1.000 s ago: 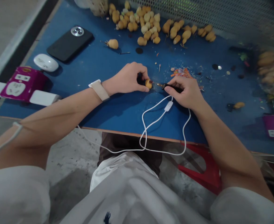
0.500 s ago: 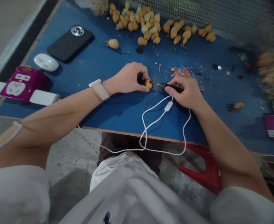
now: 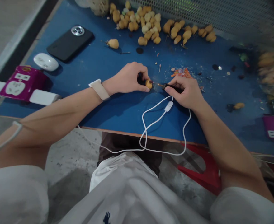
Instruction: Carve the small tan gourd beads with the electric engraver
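My left hand (image 3: 134, 77) is closed around a small yellow-brown gourd (image 3: 148, 83), pinching it between thumb and fingers. A dark reddish bit shows at the gourd's right end, and its other side is hidden in the hand. Opposite it, my right hand (image 3: 186, 90) grips the black handle of a slim soldering iron (image 3: 166, 86) like a pen. The iron's metal tip points left at the gourd; I cannot tell whether they touch. From below the right hand a white cord (image 3: 144, 124) with an inline switch (image 3: 169, 106) loops over the table edge.
Many small gourds (image 3: 148, 23) line the back of the blue table (image 3: 118, 109). A phone (image 3: 70, 43), a white case (image 3: 45, 62) and a purple power socket (image 3: 22, 83) sit left. Orange scraps (image 3: 181, 72) lie beyond my right hand. A red stool (image 3: 204, 171) stands below.
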A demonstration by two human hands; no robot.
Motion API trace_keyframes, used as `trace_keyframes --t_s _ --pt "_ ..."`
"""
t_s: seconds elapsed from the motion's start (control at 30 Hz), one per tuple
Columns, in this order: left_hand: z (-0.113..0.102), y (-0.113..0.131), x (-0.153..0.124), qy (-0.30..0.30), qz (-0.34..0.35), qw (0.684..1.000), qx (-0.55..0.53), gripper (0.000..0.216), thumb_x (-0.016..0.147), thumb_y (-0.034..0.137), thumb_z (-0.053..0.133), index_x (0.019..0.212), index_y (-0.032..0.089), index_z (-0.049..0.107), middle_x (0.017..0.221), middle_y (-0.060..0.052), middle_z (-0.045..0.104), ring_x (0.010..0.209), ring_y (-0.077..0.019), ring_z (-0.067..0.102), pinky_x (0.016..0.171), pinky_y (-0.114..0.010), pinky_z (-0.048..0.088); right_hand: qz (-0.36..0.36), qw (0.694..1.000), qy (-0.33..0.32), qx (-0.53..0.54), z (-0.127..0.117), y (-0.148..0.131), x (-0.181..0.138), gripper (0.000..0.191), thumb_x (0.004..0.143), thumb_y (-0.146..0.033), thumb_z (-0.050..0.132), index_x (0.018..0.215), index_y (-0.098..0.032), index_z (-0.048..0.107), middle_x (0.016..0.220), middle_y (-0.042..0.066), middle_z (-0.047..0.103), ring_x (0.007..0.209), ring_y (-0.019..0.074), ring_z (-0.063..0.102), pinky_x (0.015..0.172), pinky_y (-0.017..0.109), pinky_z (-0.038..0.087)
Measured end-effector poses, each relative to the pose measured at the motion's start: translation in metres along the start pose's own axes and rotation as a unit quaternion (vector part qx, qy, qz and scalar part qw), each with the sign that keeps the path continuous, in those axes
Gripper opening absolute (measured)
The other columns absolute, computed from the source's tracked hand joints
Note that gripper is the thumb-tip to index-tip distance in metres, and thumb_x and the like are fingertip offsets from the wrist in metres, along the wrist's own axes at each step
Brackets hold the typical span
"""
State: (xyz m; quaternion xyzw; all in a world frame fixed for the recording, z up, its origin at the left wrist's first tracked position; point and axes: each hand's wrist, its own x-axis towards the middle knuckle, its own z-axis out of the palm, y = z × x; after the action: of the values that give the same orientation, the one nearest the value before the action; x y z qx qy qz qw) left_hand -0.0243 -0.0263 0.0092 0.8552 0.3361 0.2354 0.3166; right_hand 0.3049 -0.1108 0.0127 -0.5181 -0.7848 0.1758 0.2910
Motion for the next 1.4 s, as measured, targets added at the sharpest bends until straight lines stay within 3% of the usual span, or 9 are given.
trace_keyframes --t_s 0.33,0.6,0.9,1.4 --pt "-0.0004 0.0032 0.0004 -0.003 -0.004 1.0 0.013 0.036 0.089 0.049 0.109 0.107 0.025 0.091 0.116 -0.011 0.093 0.122 -0.0366 0.086 0.112 -0.05 0.067 -0.008 1.0 -0.001 0.002 0.0015 0.0023 0.0001 0.035 0.111 -0.06 0.087 0.098 -0.03 0.077 0.084 0.005 0.074 0.076 0.0276 0.07 0.078 0.049 0.057" --pt "0.0011 0.0008 0.0002 0.0 0.002 1.0 0.017 0.041 0.088 0.055 0.109 0.111 0.026 0.092 0.113 -0.011 0.093 0.12 -0.0363 0.086 0.11 -0.05 0.068 -0.001 1.0 -0.006 0.002 0.0014 0.0006 0.0017 0.045 0.111 -0.071 0.088 0.096 -0.031 0.075 0.081 0.005 0.072 0.08 0.0305 0.074 0.076 0.048 0.057" --pt "-0.0035 0.0084 0.0004 -0.02 -0.001 1.0 0.017 0.039 0.091 0.053 0.109 0.11 0.023 0.091 0.125 -0.01 0.094 0.117 -0.0311 0.083 0.108 -0.048 0.064 -0.003 1.0 0.005 0.011 0.0028 -0.0018 0.0024 0.051 0.111 -0.079 0.084 0.095 -0.032 0.075 0.079 0.004 0.072 0.074 0.0291 0.069 0.074 0.049 0.055" --pt "-0.0016 0.0019 0.0011 -0.005 -0.005 1.0 0.001 0.044 0.085 0.058 0.108 0.108 0.025 0.093 0.118 -0.013 0.095 0.114 -0.0343 0.087 0.106 -0.046 0.068 -0.004 1.0 -0.006 0.012 0.004 0.0001 0.0043 0.046 0.112 -0.073 0.085 0.097 -0.031 0.075 0.083 0.005 0.072 0.081 0.031 0.073 0.083 0.052 0.06"
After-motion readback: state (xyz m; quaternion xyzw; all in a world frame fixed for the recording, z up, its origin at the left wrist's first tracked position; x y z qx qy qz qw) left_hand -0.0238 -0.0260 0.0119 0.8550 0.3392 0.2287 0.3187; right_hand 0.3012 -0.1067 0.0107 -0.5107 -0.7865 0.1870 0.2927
